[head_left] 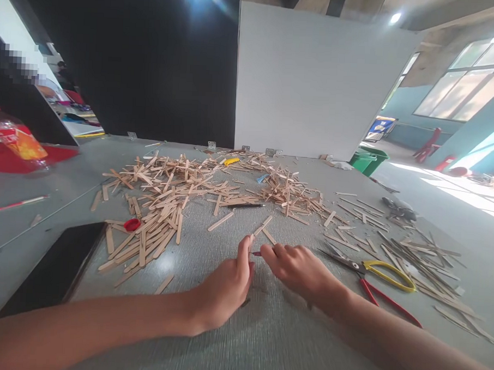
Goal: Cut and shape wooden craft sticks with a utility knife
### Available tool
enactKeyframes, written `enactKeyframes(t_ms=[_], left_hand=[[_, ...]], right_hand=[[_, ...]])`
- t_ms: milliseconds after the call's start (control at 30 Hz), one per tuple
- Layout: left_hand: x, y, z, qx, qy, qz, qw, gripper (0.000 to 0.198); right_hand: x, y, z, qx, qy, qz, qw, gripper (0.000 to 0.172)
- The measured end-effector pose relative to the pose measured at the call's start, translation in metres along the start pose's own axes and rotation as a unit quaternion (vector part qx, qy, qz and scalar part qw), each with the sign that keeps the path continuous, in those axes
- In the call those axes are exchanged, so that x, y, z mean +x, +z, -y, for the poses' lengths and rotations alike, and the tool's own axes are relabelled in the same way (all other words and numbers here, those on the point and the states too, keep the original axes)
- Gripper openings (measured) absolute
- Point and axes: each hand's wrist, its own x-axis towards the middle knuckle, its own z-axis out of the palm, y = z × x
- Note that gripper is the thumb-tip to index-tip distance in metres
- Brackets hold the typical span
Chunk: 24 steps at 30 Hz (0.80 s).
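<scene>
In the head view my left hand is closed, thumb uppermost, in front of me. From its fingertips a wooden craft stick points away over the table. Close beside it my right hand is curled shut around a small thing with a purplish tip, which points at my left hand. Most of that thing is hidden by the fingers, so its kind is unclear. Another craft stick lies just beyond both hands.
Piles of craft sticks spread across the table. Scissors with yellow and red handles lie right of my right hand, near thin wood strips. A dark phone-like slab, a red cap and a black pen lie around.
</scene>
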Motion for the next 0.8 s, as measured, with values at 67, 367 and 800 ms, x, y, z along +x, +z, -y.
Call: enactKeyframes(t_ms=[67,367,800], left_hand=[[-0.001,-0.001,-0.001,0.0,-0.009,0.009,1.0,0.047],[-0.001,0.003,0.003,0.02,-0.012,-0.012,1.0,0.05],[-0.002,0.005,0.005,0.036,-0.012,-0.014,0.999,0.051]], right_hand=[[-0.002,-0.017,0.015,-0.04,0.047,0.005,0.998,0.025],[0.0,0.021,-0.01,0.018,-0.031,-0.021,0.999,0.017],[0.0,0.017,-0.006,0.026,-0.021,-0.014,0.999,0.016]])
